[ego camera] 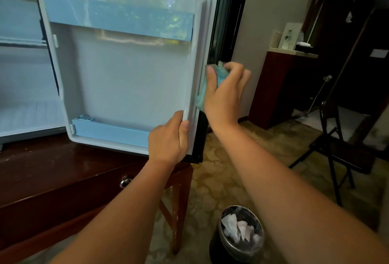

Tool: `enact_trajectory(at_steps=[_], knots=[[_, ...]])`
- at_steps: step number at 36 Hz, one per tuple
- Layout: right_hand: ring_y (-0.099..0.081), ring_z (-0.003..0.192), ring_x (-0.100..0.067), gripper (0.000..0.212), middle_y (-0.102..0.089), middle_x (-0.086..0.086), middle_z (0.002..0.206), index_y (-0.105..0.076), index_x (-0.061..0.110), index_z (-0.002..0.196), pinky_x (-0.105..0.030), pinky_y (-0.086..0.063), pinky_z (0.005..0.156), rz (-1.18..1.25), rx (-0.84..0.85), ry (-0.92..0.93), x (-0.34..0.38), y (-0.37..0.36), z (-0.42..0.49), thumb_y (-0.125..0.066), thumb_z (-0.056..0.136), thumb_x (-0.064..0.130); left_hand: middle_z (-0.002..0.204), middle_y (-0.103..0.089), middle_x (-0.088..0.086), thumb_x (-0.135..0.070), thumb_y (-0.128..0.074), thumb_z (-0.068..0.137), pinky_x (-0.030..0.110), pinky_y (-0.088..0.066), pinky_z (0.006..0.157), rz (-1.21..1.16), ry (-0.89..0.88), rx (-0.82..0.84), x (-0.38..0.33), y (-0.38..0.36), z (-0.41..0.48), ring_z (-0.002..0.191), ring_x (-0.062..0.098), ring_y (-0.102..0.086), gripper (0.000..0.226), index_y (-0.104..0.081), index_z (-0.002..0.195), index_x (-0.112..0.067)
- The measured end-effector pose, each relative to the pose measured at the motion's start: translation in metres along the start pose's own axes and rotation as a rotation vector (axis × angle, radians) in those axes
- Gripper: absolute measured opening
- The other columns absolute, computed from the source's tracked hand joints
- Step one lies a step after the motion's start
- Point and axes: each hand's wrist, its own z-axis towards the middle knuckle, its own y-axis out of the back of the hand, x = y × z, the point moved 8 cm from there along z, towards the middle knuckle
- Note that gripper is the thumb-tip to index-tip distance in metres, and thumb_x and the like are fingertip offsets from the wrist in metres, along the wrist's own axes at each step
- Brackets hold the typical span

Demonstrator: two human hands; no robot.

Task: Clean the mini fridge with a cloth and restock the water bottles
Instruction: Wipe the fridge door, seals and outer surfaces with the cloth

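Left hand [168, 137] is gripping the door [130, 70] edge; right hand [224, 93] is bunching the cloth [220, 74], likely soft, against its right edge.

The open mini fridge door [126, 74] has a pale white plastic liner, crossed by two light blue plastic shelf rails [120, 18], and a glossy black outer edge [216, 21]. The crumpled teal cloth [220, 74] shows blue-green folds. The glossy wooden table [52, 169] is dark reddish brown. The stone-like floor [221, 179] carries a mottled beige-and-tan pattern. The folding metal chair [336, 148] is black. The round waste bin [214, 247] is black too, with crumpled white paper [240, 228] inside.
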Motion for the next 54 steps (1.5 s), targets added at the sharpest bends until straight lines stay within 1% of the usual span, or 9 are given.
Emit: enact_trajectory(at_steps=[3, 11, 17, 22, 33, 40, 44, 49, 54], knots=[[-0.054, 0.096, -0.013, 0.034, -0.038, 0.003, 0.115, -0.043, 0.017, 0.113, -0.015, -0.046, 0.069, -0.057, 0.083, -0.024, -0.017, -0.003, -0.036, -0.059, 0.098, 0.044, 0.059, -0.059, 0.002, -0.052, -0.007, 0.106, 0.021, -0.006, 0.051, -0.003, -0.011, 0.004, -0.001, 0.000, 0.000, 0.046, 0.035, -0.050, 0.046, -0.043, 0.104, -0.022], [-0.050, 0.086, -0.009, 0.036, -0.032, 0.007, 0.112, -0.039, 0.021, 0.113, -0.012, -0.040, 0.060, -0.165, 0.231, 0.032, -0.029, -0.002, -0.061, -0.052, 0.097, 0.051, 0.059, -0.058, 0.001, -0.050, -0.010, 0.106, 0.020, -0.007, 0.051, 0.006, -0.015, 0.013, -0.001, 0.003, -0.001, 0.045, 0.033, -0.049, 0.045, -0.043, 0.106, -0.021], [-0.053, 0.092, -0.015, 0.037, -0.042, -0.004, 0.114, -0.049, 0.006, 0.111, -0.025, -0.045, 0.071, -0.064, 0.067, 0.063, 0.013, 0.003, 0.013, -0.060, 0.099, 0.039, 0.058, -0.055, 0.002, -0.042, -0.021, 0.105, 0.028, -0.019, 0.050, 0.020, 0.001, 0.002, -0.001, 0.002, -0.002, 0.046, 0.035, -0.049, 0.031, -0.043, 0.106, -0.021], [-0.042, 0.084, 0.000, 0.033, -0.043, -0.005, 0.111, -0.050, 0.004, 0.108, -0.009, -0.038, 0.066, 0.038, -0.053, 0.028, 0.031, 0.006, 0.046, -0.065, 0.097, 0.033, 0.060, -0.040, -0.010, -0.043, -0.019, 0.105, 0.028, -0.020, 0.050, 0.012, 0.015, 0.015, 0.001, 0.002, -0.003, 0.047, 0.032, -0.046, 0.028, -0.038, 0.103, -0.024], [-0.056, 0.094, -0.020, 0.040, -0.042, -0.006, 0.118, -0.044, 0.011, 0.116, -0.030, -0.054, 0.067, -0.162, 0.227, -0.082, -0.035, -0.003, -0.071, -0.057, 0.098, 0.045, 0.059, -0.054, -0.004, -0.051, -0.008, 0.107, 0.021, -0.009, 0.049, 0.009, -0.005, -0.003, -0.001, -0.002, 0.000, 0.046, 0.031, -0.048, 0.043, -0.041, 0.100, -0.024], [-0.054, 0.096, -0.017, 0.035, -0.043, -0.005, 0.116, -0.047, 0.010, 0.113, -0.021, -0.045, 0.072, -0.043, 0.111, -0.044, -0.012, 0.001, -0.023, -0.058, 0.100, 0.040, 0.058, -0.057, 0.002, -0.041, -0.020, 0.108, 0.019, -0.005, 0.051, 0.053, -0.022, -0.039, -0.001, -0.005, 0.003, 0.044, 0.034, -0.048, 0.031, -0.043, 0.101, -0.022], [-0.054, 0.098, -0.016, 0.034, -0.043, -0.005, 0.116, -0.047, 0.010, 0.111, -0.015, -0.040, 0.073, 0.029, 0.043, -0.062, -0.010, -0.003, -0.010, -0.061, 0.099, 0.038, 0.059, -0.059, 0.005, -0.041, -0.020, 0.107, 0.026, -0.017, 0.050, 0.047, -0.022, -0.036, 0.001, -0.009, 0.004, 0.045, 0.037, -0.050, 0.030, -0.042, 0.101, -0.021], [-0.057, 0.096, -0.018, 0.038, -0.040, -0.002, 0.118, -0.044, 0.014, 0.114, -0.029, -0.056, 0.070, -0.073, 0.169, -0.127, -0.048, -0.017, -0.048, -0.057, 0.098, 0.046, 0.058, -0.049, -0.003, -0.051, -0.008, 0.106, 0.022, -0.007, 0.049, 0.031, -0.003, -0.007, 0.000, -0.020, 0.013, 0.043, 0.029, -0.040, 0.042, -0.037, 0.094, -0.024], [-0.054, 0.095, -0.014, 0.037, -0.040, 0.002, 0.117, -0.043, 0.018, 0.117, -0.011, -0.040, 0.063, -0.132, 0.285, -0.222, -0.090, -0.036, -0.067, -0.054, 0.099, 0.049, 0.060, -0.038, -0.012, -0.054, -0.005, 0.106, 0.023, -0.009, 0.047, 0.060, 0.051, 0.013, 0.009, -0.041, 0.025, 0.042, 0.013, -0.025, 0.048, -0.039, 0.090, -0.023]])
